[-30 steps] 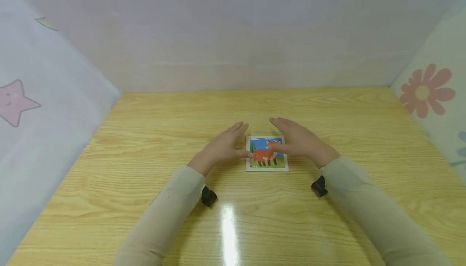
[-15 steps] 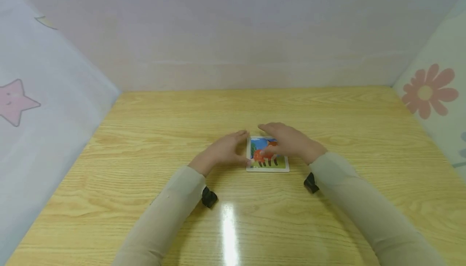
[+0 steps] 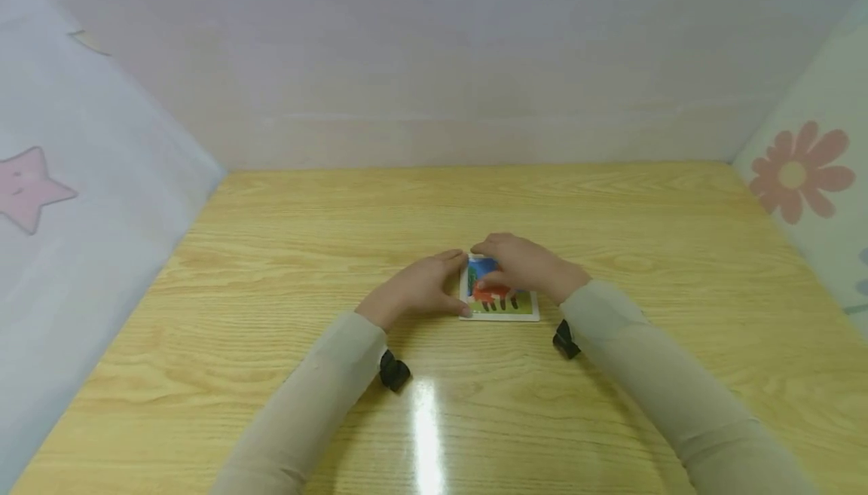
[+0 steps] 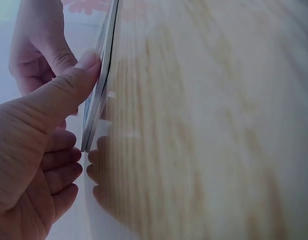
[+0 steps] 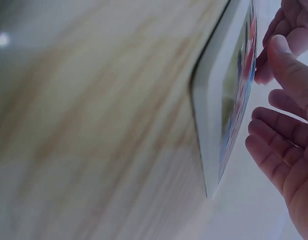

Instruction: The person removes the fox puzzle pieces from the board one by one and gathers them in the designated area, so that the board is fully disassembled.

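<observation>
**Card, framed, fox picture; two bare hands in attendance**

One card (image 3: 505, 307), white-edged, printed with a red fox, blue sky and green ground. Laid flat on the wood-grain table (image 3: 271, 239); partly covered by the right hand.

Left hand (image 3: 422, 288): placed at the card's left edge. The thumb is set at the near left corner, the fingers at the far left corner; whether the card is grasped cannot be told.

Right hand (image 3: 532, 263): released, held over the card's upper right part, fingers loosely bent. By the right wrist view, the fingers are seen apart from the card.

Two pale sleeves (image 3: 305, 412), one at either side of the card, on the near side. At each cuff, a black device (image 3: 395, 371) is fitted.

Well beyond the card: a plain wall (image 3: 468, 58). Well to its left: a printed pink star (image 3: 30, 190). Well to its right: a printed red flower (image 3: 803, 173).
</observation>
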`<state>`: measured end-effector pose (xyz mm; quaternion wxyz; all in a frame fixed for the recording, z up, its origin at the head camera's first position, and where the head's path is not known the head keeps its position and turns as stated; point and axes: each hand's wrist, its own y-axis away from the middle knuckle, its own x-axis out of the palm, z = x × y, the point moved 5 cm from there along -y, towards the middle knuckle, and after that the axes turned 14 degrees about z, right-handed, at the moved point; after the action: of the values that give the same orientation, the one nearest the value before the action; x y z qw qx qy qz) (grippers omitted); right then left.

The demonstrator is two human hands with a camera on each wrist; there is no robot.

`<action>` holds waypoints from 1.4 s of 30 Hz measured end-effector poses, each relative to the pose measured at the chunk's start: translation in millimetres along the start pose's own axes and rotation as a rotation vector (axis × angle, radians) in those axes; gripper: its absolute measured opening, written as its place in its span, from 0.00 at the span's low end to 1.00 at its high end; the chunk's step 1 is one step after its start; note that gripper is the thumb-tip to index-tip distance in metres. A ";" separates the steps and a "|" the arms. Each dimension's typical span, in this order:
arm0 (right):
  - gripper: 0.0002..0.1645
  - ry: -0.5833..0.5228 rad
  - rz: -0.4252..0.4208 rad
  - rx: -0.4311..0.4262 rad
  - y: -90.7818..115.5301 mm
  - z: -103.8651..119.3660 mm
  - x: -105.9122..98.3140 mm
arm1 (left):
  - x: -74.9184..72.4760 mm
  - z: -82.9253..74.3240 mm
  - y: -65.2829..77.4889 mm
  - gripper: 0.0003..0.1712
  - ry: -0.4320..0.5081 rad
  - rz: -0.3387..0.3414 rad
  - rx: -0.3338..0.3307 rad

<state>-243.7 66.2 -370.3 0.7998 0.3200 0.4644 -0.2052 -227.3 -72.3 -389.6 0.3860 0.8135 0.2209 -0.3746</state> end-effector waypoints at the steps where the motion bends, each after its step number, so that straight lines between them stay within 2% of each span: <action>1: 0.35 0.003 0.008 0.004 -0.8 0.8 0.2 | -0.1 -0.7 0.0 0.57 -0.007 0.003 -0.001; 6: 0.33 0.032 0.030 0.009 -5.6 4.1 1.6 | 0.4 -2.3 -0.5 0.56 -0.034 0.013 -0.012; 13: 0.28 0.060 0.036 0.006 -11.3 6.3 2.9 | 0.5 -1.8 0.0 0.55 -0.020 0.020 -0.020; 21: 0.28 -0.095 0.054 0.051 -16.0 4.0 0.2 | -0.9 -3.8 -0.8 0.56 -0.041 0.016 -0.015; 31: 0.25 -0.187 0.077 0.111 -22.4 3.8 -2.5 | -1.0 -4.4 -0.6 0.56 -0.016 0.028 -0.031; 35: 0.23 -0.210 0.080 0.154 -26.8 4.4 -3.4 | -1.3 -4.6 -0.8 0.55 -0.006 0.030 -0.030; 42: 0.23 -0.188 0.078 0.205 -29.0 7.5 -6.5 | -0.8 -4.5 -0.7 0.54 0.010 0.029 -0.019</action>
<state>-260.4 40.5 -371.2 0.8104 0.3971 0.3512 -0.2494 -226.3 -68.3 -387.4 0.3978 0.8148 0.2147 -0.3630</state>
